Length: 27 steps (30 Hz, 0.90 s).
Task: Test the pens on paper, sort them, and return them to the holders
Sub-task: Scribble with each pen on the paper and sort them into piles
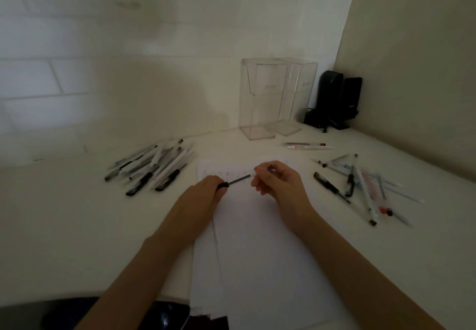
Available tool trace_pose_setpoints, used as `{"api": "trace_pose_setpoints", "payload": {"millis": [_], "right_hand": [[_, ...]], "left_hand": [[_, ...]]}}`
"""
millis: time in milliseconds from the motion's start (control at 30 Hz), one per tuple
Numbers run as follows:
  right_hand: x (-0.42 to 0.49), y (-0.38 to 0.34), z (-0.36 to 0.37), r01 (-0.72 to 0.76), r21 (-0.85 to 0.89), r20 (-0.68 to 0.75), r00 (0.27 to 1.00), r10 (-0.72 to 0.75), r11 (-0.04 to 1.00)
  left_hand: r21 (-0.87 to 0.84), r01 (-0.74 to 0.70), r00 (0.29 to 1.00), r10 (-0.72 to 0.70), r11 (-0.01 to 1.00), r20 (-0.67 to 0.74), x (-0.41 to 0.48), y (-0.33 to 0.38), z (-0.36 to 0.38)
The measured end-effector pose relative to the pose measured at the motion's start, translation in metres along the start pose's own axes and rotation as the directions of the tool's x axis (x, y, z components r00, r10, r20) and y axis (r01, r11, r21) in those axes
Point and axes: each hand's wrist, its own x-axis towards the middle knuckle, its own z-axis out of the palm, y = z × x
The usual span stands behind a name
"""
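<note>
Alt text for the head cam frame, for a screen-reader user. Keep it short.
A person's left hand holds a black pen over white paper; the right hand pinches a small dark piece, perhaps its cap. Pens lie in a left pile and a right pile on the table, two clear holders behind.

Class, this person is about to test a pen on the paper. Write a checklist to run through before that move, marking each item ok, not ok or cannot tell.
1. Pen is gripped by the left hand and right hand: ok.
2. Cap is off and the tip is exposed: cannot tell.
3. Paper lies flat beneath the hands: ok.
4. Left pile and right pile are kept apart: ok.
5. Clear holders stand upright at the back: ok.
</note>
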Motion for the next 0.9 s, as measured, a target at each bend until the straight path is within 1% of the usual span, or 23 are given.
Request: {"api": "trace_pose_setpoints", "payload": {"millis": [67, 133, 200, 267, 333, 400, 500, 533, 600, 667, 700, 733, 767, 833, 900], "right_hand": [[-0.004, 0.001, 0.002, 0.037, 0.016, 0.018, 0.999, -0.037, 0.999], [-0.005, 0.000, 0.003, 0.025, 0.040, 0.066, 0.997, -0.028, 0.999], [-0.006, 0.002, 0.005, 0.008, -0.022, 0.145, 0.989, -0.005, 1.000], [-0.006, 0.004, 0.007, 0.031, -0.113, 0.196, 0.981, -0.008, 0.993], [-0.005, 0.004, 0.008, 0.030, -0.117, 0.190, 0.982, -0.007, 0.993], [-0.005, 0.004, 0.008, 0.011, -0.069, 0.184, 0.983, 0.002, 0.998], [-0.005, 0.003, 0.008, 0.001, -0.031, 0.189, 0.982, 0.005, 1.000], [-0.005, 0.001, 0.009, -0.003, 0.005, 0.176, 0.984, 0.002, 1.000], [-0.002, -0.005, 0.007, 0.006, 0.104, 0.088, 0.996, -0.016, 0.995], [0.001, -0.011, 0.001, 0.021, 0.130, -0.031, 0.999, -0.017, 0.991], [0.004, -0.014, 0.000, 0.025, 0.080, -0.073, 0.997, -0.019, 0.996], [0.007, -0.015, 0.000, 0.021, -0.007, -0.095, 0.995, -0.022, 1.000], [0.010, -0.015, 0.001, 0.020, -0.127, -0.102, 0.994, -0.033, 0.992], [0.019, -0.014, 0.010, -0.004, -0.339, -0.099, 0.995, -0.032, 0.941], [0.028, -0.011, 0.020, -0.014, -0.419, -0.077, 0.997, -0.020, 0.908]], "left_hand": [[-0.020, 0.023, 1.000, -0.023, 1.000, 0.002, 0.000, 0.000, 0.001], [-0.014, 0.016, 1.000, -0.016, 1.000, 0.005, 0.000, -0.001, 0.001], [-0.005, -0.062, 0.998, 0.062, 0.998, -0.010, -0.001, -0.001, 0.000], [0.027, -0.130, 0.991, 0.131, 0.991, -0.023, -0.004, 0.003, 0.000], [0.100, -0.137, 0.989, 0.143, 0.985, -0.049, -0.005, 0.005, 0.000], [0.153, -0.121, 0.987, 0.135, 0.981, -0.089, -0.006, 0.004, -0.001], [0.156, -0.071, 0.988, 0.091, 0.985, -0.124, -0.005, 0.007, -0.002], [0.143, -0.040, 0.989, 0.059, 0.989, -0.134, -0.006, 0.010, -0.002], [0.067, 0.085, 0.983, -0.073, 0.994, -0.166, -0.006, 0.015, -0.002], [-0.029, 0.235, 0.953, -0.236, 0.972, -0.187, -0.006, 0.015, -0.003], [-0.041, 0.278, 0.942, -0.281, 0.960, -0.185, -0.006, 0.012, -0.002], [-0.022, 0.302, 0.938, -0.302, 0.953, -0.171, -0.006, 0.008, 0.000], [0.020, 0.317, 0.939, -0.311, 0.948, -0.146, -0.006, 0.005, 0.002], [0.134, 0.334, 0.942, -0.326, 0.933, -0.081, -0.004, 0.003, 0.005], [0.209, 0.342, 0.939, -0.342, 0.916, -0.037, -0.002, 0.002, 0.008]]}}
